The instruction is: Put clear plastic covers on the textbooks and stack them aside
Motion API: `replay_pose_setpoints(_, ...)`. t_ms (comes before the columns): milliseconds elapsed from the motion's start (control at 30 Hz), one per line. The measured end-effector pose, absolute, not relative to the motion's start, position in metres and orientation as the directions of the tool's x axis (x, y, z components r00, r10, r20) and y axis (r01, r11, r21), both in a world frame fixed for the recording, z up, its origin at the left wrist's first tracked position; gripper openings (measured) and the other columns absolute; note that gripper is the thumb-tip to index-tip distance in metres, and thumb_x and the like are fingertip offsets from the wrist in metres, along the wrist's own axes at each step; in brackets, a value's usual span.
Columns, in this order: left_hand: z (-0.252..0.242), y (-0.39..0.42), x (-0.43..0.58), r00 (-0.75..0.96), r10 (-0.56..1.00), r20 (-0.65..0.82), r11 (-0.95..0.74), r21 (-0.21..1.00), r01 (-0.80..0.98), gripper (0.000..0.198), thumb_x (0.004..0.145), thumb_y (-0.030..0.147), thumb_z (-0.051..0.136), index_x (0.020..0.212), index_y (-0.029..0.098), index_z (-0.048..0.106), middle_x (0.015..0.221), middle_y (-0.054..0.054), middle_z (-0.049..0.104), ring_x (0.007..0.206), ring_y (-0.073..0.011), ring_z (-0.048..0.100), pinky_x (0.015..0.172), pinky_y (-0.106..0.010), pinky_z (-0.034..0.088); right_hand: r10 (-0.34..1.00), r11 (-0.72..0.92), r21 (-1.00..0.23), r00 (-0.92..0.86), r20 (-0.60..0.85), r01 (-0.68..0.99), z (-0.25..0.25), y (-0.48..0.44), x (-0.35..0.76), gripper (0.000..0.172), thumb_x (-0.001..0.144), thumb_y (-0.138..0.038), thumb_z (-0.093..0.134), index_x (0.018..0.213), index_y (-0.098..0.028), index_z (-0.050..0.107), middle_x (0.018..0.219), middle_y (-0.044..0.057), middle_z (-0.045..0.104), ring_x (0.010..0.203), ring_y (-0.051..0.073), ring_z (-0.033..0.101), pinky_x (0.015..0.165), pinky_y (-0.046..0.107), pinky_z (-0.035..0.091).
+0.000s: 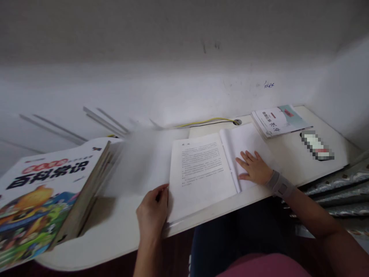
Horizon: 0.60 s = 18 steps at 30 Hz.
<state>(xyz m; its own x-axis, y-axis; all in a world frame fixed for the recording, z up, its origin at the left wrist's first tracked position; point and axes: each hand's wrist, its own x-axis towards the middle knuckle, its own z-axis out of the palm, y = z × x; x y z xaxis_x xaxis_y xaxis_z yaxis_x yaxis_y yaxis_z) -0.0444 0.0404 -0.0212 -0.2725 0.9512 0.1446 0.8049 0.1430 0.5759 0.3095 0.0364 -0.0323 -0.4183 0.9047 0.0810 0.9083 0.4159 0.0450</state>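
An open, spine-bound white document point(201, 173) lies on the white desk point(323, 165), with printed text on its left page. My left hand point(152, 211) pinches the document's near left edge, and a blurred white sheet point(135, 161) extends to the left of it. My right hand point(253, 167) rests flat on the blank right page point(245, 142), fingers spread, with a grey wrist brace point(279, 184) above the wrist. The fingers of my left hand are partly hidden behind the sheets.
A thick illustrated encyclopedia point(43, 200) stands propped at the left. A thin book point(279, 121) and a phone point(317, 145), blurred out, lie at the back right. A yellow cable point(204, 122) runs into a desk grommet point(237, 122) by the white wall.
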Motion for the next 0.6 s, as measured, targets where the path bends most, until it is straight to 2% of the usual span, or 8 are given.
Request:
replay_pose_setpoints(233, -0.019, 0.040, -0.043, -0.295, 0.945, 0.144, 0.167, 0.565, 0.808, 0.033, 0.080, 0.039, 0.045, 0.095, 0.020, 0.067, 0.097, -0.008, 0.069, 0.090, -0.0257, 0.063, 0.085, -0.037, 0.046, 0.904, 0.424, 0.014, -0.424, 0.050, 0.906, -0.030, 0.037, 0.310, 0.074, 0.086, -0.065, 0.032, 0.143, -0.017, 0.031, 0.149, 0.017, 0.027, 0.135, 0.035, 0.026, 0.104, 0.057, 0.025)
replay_pose_setpoints(467, -0.019, 0.047, -0.053, -0.275, 0.959, 0.061, 0.198, 0.551, 0.811, 0.032, 0.080, 0.039, 0.045, 0.094, 0.021, 0.069, 0.097, -0.009, 0.069, 0.092, -0.0278, 0.063, 0.085, -0.039, 0.046, 0.882, 0.472, 0.012, -0.472, 0.015, 0.882, -0.024, 0.048, 0.310, 0.072, 0.086, -0.065, 0.034, 0.142, -0.019, 0.031, 0.148, 0.017, 0.028, 0.135, 0.034, 0.028, 0.103, 0.060, 0.025)
replay_pose_setpoints(600, -0.021, 0.049, -0.056, -0.260, 0.962, 0.087, 0.170, 0.556, 0.814, 0.030, 0.080, 0.039, 0.047, 0.092, 0.021, 0.069, 0.095, -0.008, 0.070, 0.090, -0.0271, 0.063, 0.083, -0.038, 0.046, 0.892, 0.438, 0.042, -0.440, 0.104, 0.898, -0.017, 0.043, 0.305, 0.067, 0.086, -0.061, 0.040, 0.138, -0.018, 0.039, 0.145, 0.016, 0.036, 0.134, 0.034, 0.029, 0.105, 0.060, 0.023)
